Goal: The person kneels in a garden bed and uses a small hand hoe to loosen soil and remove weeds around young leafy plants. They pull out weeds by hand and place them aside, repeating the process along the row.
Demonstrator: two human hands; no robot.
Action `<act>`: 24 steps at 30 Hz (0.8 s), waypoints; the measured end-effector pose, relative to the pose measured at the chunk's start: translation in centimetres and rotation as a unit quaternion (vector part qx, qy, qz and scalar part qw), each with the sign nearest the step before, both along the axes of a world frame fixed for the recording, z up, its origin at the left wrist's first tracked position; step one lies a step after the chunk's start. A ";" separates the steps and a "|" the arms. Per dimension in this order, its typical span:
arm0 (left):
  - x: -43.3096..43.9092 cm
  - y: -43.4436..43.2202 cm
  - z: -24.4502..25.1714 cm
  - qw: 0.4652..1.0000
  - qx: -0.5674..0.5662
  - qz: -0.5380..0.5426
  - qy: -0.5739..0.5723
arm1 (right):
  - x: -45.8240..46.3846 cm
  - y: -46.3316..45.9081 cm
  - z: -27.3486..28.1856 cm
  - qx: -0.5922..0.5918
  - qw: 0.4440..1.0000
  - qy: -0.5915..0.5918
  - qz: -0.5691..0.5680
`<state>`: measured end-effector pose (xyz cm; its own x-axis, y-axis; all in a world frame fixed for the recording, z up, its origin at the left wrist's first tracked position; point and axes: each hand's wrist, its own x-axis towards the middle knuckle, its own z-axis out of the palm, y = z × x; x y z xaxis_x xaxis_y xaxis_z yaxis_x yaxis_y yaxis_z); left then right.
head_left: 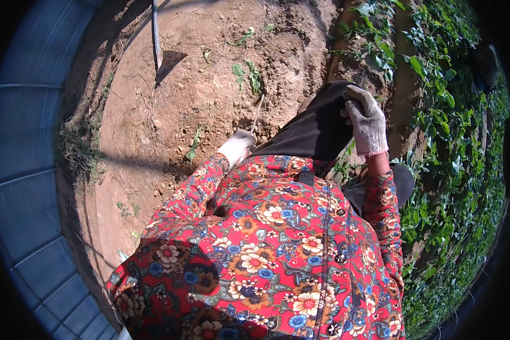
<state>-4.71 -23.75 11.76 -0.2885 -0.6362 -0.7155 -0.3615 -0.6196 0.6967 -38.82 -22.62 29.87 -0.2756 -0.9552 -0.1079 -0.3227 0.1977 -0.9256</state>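
Observation:
My left hand, in a pale work glove, is closed around a thin light-coloured rod. The rod slants up from the fist, and its far end is near the loose soil; I cannot tell what tool it belongs to. My right hand, in a greyish knit glove, is at the knee of my dark trousers. Its fingers are loosely curled, and I see nothing held in them. Past the rod's far end lie uprooted leafy plants on the bare soil.
A long-handled tool with a flat metal blade lies at the upper left. Dense green plants grow in rows on the right. Translucent sheeting with ribs curves along the left. Dry plant debris lies by it.

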 end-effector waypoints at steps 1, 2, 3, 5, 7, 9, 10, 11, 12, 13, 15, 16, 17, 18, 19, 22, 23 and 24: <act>-0.6 -0.5 1.5 0.999 0.003 0.028 0.019 | -0.7 0.7 0.1 0.008 0.999 0.020 -0.038; -1.4 -1.1 3.2 0.998 0.005 0.055 0.038 | -1.4 1.4 -0.4 0.003 0.999 -0.007 -0.053; -2.3 -1.8 4.2 0.995 0.007 0.081 0.059 | -1.8 2.0 -0.6 -0.001 0.997 -0.033 -0.070; -4.1 -3.1 4.8 0.981 -0.048 0.123 0.142 | -0.3 2.2 0.1 0.016 0.997 -0.053 -0.047; -7.3 -4.6 6.5 0.951 -0.075 0.170 0.248 | 2.3 1.8 1.1 0.045 0.996 -0.071 0.031; -10.6 -5.8 6.5 0.929 -0.155 0.159 0.296 | 4.0 0.6 -0.2 -0.048 0.986 0.096 0.127; -12.5 -5.0 9.9 0.896 -0.157 0.186 0.371 | 4.5 0.2 -0.3 -0.018 0.991 0.031 0.132; -13.1 -4.9 12.6 0.930 -0.211 0.136 0.270 | 5.3 -0.3 -0.2 0.009 0.989 -0.036 0.141; -14.1 -4.8 14.0 0.923 -0.201 0.133 0.299 | 6.1 -0.7 0.1 0.007 0.991 0.004 0.130; -14.9 -4.7 14.8 0.916 -0.191 0.129 0.327 | 6.6 -1.1 0.5 0.004 0.992 0.044 0.118; -15.8 -5.4 14.6 0.884 -0.190 0.120 0.409 | 6.5 -2.1 0.3 -0.034 0.996 -0.039 0.069; -15.9 -5.6 13.9 0.803 -0.151 0.143 0.558 | 6.0 -2.8 1.1 0.030 0.982 -0.179 0.046; -15.8 -5.9 13.6 0.878 -0.277 0.143 0.364 | 5.7 -3.2 1.7 0.065 0.973 -0.216 0.045; -15.6 -6.7 12.1 0.894 -0.228 0.130 0.363 | 5.7 -3.6 1.4 0.049 0.986 -0.152 0.036; -15.4 -7.7 10.0 0.908 -0.179 0.115 0.361 | 5.6 -4.0 0.9 0.032 0.995 -0.088 0.025; -11.7 -11.1 -0.1 0.963 -0.221 0.092 0.122 | 5.5 -4.2 0.7 0.034 0.996 -0.084 0.007; -9.8 -11.5 -2.1 0.966 -0.195 0.158 0.064 | 6.0 -4.0 0.9 0.033 0.993 -0.111 0.004; -7.1 -11.2 -7.4 0.959 -0.221 0.174 -0.021 | 6.7 -1.9 1.5 0.026 0.995 -0.095 0.009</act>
<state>-11.86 -34.98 4.34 0.0197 -0.9330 -0.3593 -0.2189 -0.3547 0.9090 -32.17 -24.54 31.37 -0.2283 -0.9515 -0.2061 -0.1461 0.2428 -0.9590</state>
